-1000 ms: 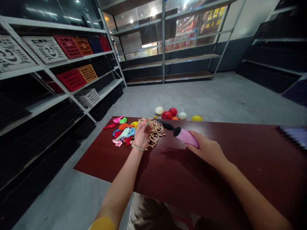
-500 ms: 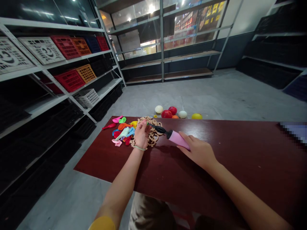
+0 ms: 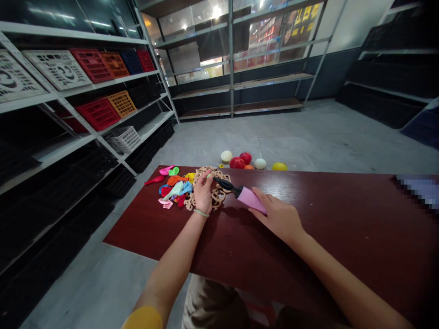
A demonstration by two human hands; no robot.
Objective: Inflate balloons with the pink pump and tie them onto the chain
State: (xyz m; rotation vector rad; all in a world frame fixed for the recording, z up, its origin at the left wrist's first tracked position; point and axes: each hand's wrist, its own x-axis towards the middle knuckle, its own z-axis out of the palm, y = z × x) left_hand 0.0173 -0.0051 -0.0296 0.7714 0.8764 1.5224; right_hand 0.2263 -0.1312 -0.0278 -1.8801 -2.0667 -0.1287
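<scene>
My right hand (image 3: 281,221) curls closed round the pink pump (image 3: 252,199). My left hand (image 3: 203,194) pinches a small green piece (image 3: 209,176) by its nozzle; contact unclear. Table (image 3: 329,210) extends rightward, far edge beyond.

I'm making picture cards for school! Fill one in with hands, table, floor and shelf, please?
Left hand: pinching a small green piece, too small to name
Right hand: gripping a pink balloon pump, black nozzle toward the left hand
Table: limp colorful balloons beside a tan squiggly pile
Floor: round red, whitish, yellow and orange balloons beyond the table
Left shelf: white, red, orange and blue crates
</scene>
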